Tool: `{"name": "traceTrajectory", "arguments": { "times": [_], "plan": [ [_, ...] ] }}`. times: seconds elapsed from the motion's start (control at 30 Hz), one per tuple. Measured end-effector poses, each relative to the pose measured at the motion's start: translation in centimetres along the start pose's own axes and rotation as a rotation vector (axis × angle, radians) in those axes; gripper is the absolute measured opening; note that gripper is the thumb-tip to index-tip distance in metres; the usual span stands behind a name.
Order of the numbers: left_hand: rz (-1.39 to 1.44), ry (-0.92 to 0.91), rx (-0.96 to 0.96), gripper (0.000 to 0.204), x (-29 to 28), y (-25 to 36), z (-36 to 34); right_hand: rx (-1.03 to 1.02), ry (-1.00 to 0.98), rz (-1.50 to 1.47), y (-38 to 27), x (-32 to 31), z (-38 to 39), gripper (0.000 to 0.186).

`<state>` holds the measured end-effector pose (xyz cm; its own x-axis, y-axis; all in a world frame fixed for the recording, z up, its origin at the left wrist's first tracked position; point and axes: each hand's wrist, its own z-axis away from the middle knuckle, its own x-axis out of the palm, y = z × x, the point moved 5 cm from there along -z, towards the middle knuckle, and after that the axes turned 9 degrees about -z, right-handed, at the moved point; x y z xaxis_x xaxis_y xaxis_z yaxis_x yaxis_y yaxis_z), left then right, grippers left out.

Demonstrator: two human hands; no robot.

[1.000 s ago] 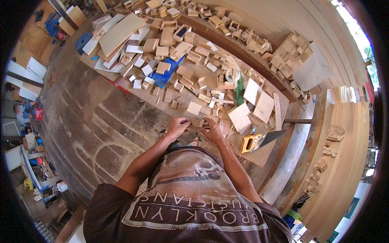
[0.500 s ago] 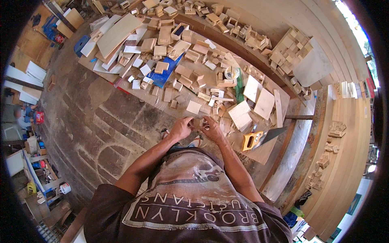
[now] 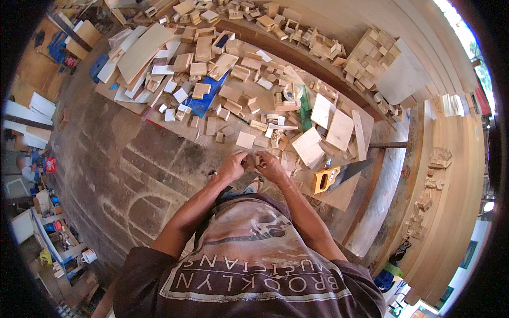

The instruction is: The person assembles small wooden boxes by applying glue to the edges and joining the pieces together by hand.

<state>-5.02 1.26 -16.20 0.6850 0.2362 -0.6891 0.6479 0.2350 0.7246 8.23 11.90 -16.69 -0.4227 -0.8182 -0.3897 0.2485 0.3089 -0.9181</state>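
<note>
In front of my body, just off the table's near edge, my left hand (image 3: 232,166) and my right hand (image 3: 271,167) come together, fingers closed. Between their fingertips is a small piece of wood (image 3: 251,161), mostly covered by the fingers, so its exact shape cannot be made out. Beyond the hands, a thin square wooden piece (image 3: 245,140) lies flat at the edge of the wooden table (image 3: 159,125). To the right of my right hand, a handsaw (image 3: 327,180) with a yellow handle rests on the table.
Small wooden boxes and blocks (image 3: 230,94) crowd the table, partly over a blue sheet (image 3: 204,104). A tape roll (image 3: 292,93) sits near a green strip (image 3: 305,110). Flat boards (image 3: 307,148) lie at right; long planks (image 3: 456,185) are stacked farther right. A person (image 3: 25,168) is far left.
The view has shifted slightly, so the table and its things appear a little lower-left or up-left. My hands have turned the wood piece and drawn slightly closer together, still holding it.
</note>
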Motion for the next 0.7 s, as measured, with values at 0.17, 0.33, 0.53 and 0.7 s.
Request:
{"name": "traceTrajectory", "arguments": {
  "times": [0.17,0.33,0.53,0.7],
  "plan": [
    [-0.042,0.008,0.008,0.039,0.4,0.6,-0.3,-0.014,0.015,0.036,-0.5,-1.2,0.4,0.044],
    [-0.051,-0.042,-0.042,0.041,1.3,2.7,-1.1,0.019,0.036,0.216,-1.1,-3.9,1.5,0.042],
    [-0.035,0.001,-0.01,0.043,2.6,4.4,-1.6,0.044,0.034,0.143,0.6,-5.2,1.8,0.043],
    [0.013,0.063,-0.004,0.046,3.1,4.1,-1.9,0.072,0.027,0.113,1.5,-5.3,1.4,0.048]
  ]
}}
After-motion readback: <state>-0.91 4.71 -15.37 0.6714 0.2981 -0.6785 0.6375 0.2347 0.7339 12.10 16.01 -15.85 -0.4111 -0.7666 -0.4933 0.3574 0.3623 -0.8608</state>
